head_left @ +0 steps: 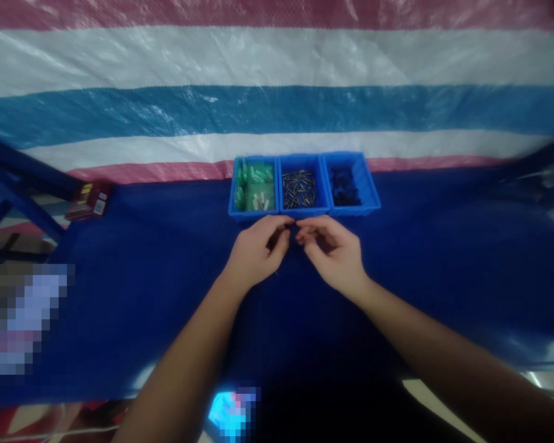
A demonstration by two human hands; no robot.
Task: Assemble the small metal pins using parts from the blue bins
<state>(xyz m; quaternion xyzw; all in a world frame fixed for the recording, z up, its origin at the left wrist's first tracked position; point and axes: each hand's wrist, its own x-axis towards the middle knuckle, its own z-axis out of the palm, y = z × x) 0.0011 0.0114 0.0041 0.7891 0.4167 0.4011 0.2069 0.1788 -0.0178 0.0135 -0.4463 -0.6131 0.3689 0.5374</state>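
My left hand and my right hand are held close together just in front of the blue bins, fingertips almost meeting. The left fingers curl toward the thumb, and a tiny thin tip shows below that hand; what it belongs to is unclear. Thumb and fingers of the right hand are bent together, and anything between them is too small to make out. Behind the hands, the middle bin holds many thin dark and brass-coloured metal pins. Green bags and small silvery pieces lie in the left bin.
The right bin contains dark parts. All three bins stand side by side on a dark blue table. A striped sheet hangs behind. At the far left are a red box and a blue frame.
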